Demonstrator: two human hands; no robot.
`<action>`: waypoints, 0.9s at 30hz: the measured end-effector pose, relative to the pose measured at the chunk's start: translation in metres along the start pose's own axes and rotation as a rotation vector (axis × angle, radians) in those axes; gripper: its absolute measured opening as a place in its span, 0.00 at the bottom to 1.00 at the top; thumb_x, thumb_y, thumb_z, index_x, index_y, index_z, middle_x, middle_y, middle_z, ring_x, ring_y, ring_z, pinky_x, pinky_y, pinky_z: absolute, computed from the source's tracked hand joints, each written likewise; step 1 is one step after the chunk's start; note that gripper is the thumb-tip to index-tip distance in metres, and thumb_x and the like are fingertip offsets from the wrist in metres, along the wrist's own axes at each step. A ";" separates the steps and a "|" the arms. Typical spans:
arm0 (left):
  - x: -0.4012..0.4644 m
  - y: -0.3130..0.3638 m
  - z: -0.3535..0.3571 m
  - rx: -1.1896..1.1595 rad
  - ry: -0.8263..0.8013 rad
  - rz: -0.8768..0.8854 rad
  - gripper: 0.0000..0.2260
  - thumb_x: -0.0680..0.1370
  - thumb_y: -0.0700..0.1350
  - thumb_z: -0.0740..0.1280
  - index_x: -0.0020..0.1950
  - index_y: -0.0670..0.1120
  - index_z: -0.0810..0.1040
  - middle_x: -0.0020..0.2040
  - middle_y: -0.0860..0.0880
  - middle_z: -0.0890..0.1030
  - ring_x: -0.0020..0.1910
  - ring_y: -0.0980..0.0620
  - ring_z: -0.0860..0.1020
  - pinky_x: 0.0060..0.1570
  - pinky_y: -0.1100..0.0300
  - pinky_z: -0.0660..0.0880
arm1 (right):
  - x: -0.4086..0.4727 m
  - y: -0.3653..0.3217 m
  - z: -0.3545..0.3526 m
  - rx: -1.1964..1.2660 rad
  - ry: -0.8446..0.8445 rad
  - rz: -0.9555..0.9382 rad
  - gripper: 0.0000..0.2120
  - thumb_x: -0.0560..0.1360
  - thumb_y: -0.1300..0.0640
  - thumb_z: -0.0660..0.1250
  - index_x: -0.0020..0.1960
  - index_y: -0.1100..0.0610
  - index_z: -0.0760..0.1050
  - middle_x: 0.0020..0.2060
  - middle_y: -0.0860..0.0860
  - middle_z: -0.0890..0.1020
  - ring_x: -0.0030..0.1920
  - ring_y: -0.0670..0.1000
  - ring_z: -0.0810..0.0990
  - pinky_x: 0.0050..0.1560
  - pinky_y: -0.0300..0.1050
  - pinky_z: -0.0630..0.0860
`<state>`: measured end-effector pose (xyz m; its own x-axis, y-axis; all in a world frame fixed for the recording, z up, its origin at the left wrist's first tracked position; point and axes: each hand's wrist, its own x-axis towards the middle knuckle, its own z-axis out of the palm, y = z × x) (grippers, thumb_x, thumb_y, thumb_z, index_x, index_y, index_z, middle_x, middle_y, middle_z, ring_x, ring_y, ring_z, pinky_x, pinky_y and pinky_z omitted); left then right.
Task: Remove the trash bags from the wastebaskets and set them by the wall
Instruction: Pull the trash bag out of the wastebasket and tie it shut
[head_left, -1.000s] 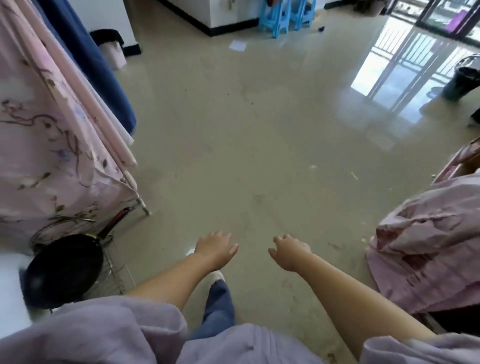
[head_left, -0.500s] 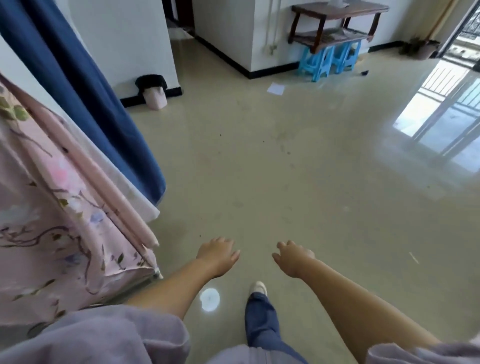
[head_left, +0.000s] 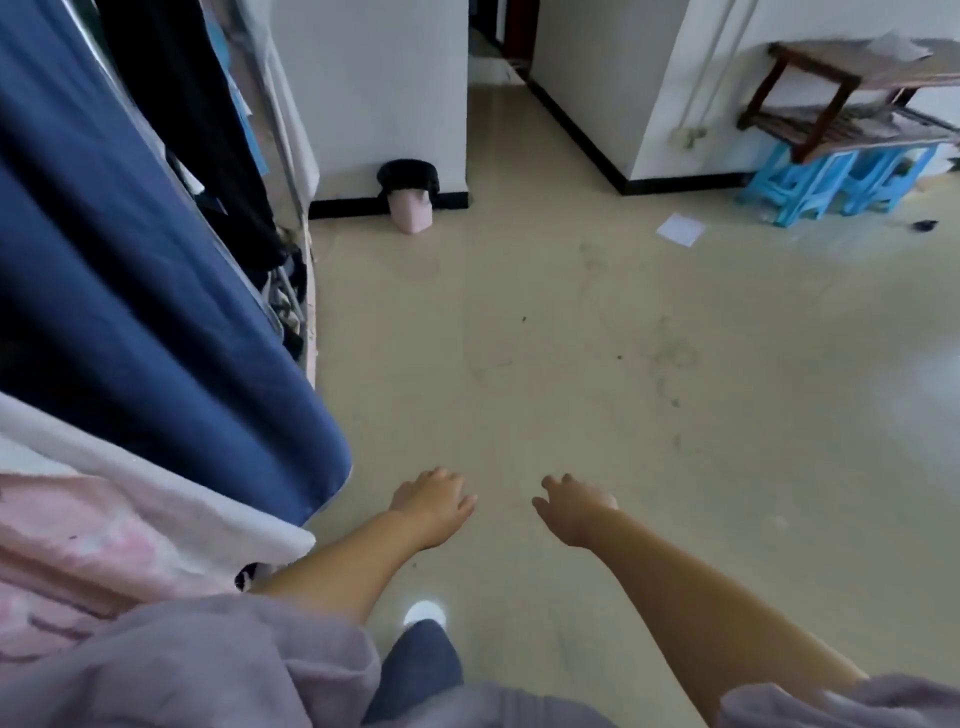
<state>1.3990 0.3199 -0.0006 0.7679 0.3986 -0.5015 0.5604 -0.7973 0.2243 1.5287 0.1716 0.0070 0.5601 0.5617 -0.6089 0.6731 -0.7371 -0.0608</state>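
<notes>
Both bare arms stretched forward and down over the beige floor (head_left: 597, 322), neither holding anything: left hand (head_left: 431, 501) palm down with fingers loosely curled and relaxed, right hand (head_left: 574, 506) beside it, likewise slack, fingers slightly bent and apart from one another. Well ahead, against the base of the white wall (head_left: 384, 78) at its black skirting, a small pink wastebasket (head_left: 413, 210) lined with a black trash bag (head_left: 409, 174) whose edge folds over the rim; bag seated in the basket, far from either hand. On the left, close beside the left forearm, hanging bedding: a dark blue sheet (head_left: 135, 291), a white layer under it and pink floral fabric (head_left: 78, 561) lowest. Lilac sleeves (head_left: 182, 660) at the bottom edge, a blue trouser leg and the toe of a white shoe (head_left: 423, 613) between the arms. Far right, a dark wooden bench (head_left: 841, 98) against another wall, with light blue plastic stools (head_left: 831, 182) tucked beneath, and a scrap of white paper (head_left: 680, 228) lying on the floor just in front of them
</notes>
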 end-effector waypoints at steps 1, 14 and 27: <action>0.019 -0.004 -0.008 -0.008 -0.008 -0.019 0.18 0.80 0.54 0.52 0.60 0.44 0.71 0.64 0.42 0.72 0.63 0.42 0.70 0.59 0.50 0.69 | 0.020 0.000 -0.012 -0.004 -0.006 -0.012 0.23 0.81 0.46 0.47 0.72 0.55 0.59 0.69 0.57 0.67 0.68 0.60 0.68 0.64 0.55 0.69; 0.295 -0.067 -0.207 0.026 0.041 -0.076 0.19 0.80 0.54 0.51 0.63 0.44 0.71 0.65 0.41 0.71 0.65 0.42 0.70 0.61 0.49 0.69 | 0.288 -0.022 -0.217 0.022 0.003 -0.054 0.22 0.81 0.47 0.48 0.72 0.56 0.60 0.68 0.57 0.68 0.66 0.60 0.71 0.62 0.55 0.71; 0.551 -0.073 -0.340 -0.053 0.029 -0.178 0.19 0.81 0.54 0.51 0.62 0.43 0.70 0.64 0.41 0.71 0.64 0.41 0.70 0.60 0.48 0.70 | 0.539 0.029 -0.403 -0.082 -0.006 -0.135 0.22 0.81 0.47 0.48 0.70 0.57 0.62 0.67 0.58 0.69 0.65 0.60 0.71 0.62 0.54 0.70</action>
<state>1.8872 0.7518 -0.0094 0.6634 0.5448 -0.5129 0.7030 -0.6885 0.1780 2.0448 0.6050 -0.0042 0.4595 0.6512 -0.6040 0.7792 -0.6219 -0.0777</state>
